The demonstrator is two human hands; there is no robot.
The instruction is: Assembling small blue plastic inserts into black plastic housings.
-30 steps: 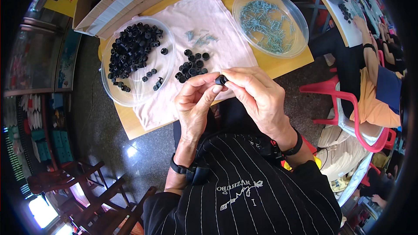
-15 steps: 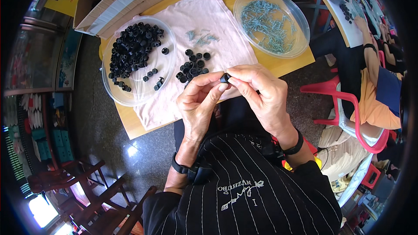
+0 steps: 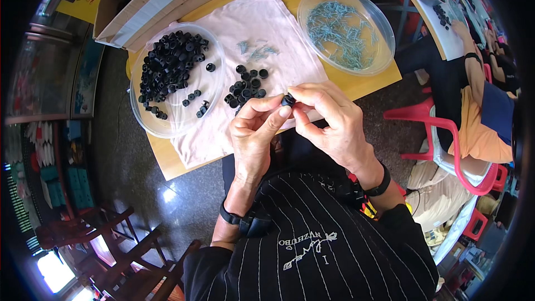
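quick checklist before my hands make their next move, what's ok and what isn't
1. Left hand has the small black part: ok, pinched between thumb and finger.
2. Right hand at the same part: ok, fingertips on it.
3. Thin metal pieces on the pink cloth: ok, a small group lies beyond the hands.
4. Loose black parts on the cloth: ok, clustered by the left hand.
5. Metal piece inside the held part: cannot tell, too small and partly covered.

Left fisheye on your head, fairly near, looks down at your left hand (image 3: 253, 131) and right hand (image 3: 331, 125) from your side of the pink cloth (image 3: 251, 25).
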